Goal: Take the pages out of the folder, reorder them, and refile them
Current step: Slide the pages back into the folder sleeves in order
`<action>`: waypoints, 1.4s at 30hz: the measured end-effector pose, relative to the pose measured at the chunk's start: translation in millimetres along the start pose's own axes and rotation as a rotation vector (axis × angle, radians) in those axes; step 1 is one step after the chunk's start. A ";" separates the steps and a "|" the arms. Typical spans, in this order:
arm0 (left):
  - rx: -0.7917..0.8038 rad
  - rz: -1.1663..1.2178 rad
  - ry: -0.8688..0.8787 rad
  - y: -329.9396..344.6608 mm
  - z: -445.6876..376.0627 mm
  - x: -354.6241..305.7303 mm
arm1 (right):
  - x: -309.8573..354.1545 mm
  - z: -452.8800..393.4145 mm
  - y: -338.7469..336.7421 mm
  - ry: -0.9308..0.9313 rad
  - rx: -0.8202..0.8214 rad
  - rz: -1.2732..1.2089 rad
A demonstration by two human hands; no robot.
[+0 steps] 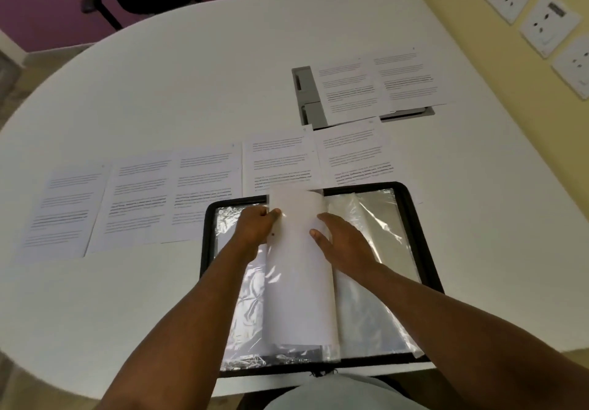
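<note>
While the white table (191, 84) filled most of the frame, seven printed pages (207, 186) lay across its middle and upper right. At lower centre the black folder (424, 250) lay open, plastic sleeves showing, with a blank-sided sheet (299, 275) curling over its spine. Its left edge was pinched by the left hand (255, 228); the right hand (344, 243) rested beside it, fingers relaxed.

Open folder (417, 250) at table's (159, 90) near edge; pages (143, 199) in row behind it.
</note>
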State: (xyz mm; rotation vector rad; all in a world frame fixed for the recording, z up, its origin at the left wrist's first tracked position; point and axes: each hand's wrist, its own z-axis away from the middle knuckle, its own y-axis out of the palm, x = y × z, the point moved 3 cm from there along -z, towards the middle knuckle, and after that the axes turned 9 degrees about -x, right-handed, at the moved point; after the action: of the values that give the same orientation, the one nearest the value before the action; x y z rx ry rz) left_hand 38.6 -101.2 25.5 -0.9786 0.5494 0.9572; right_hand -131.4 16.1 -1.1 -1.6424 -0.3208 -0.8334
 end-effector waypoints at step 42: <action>0.090 -0.799 0.741 84.3 26.1 27.3 | -124.7 2.5 -64.8 0.229 -0.236 0.357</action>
State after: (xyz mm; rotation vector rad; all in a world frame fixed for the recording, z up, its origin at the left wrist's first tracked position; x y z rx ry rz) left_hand -21.8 -48.1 -20.1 -1.3185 0.7131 -0.1683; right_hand -258.7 63.8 -36.8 -1.7329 0.2354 -0.7957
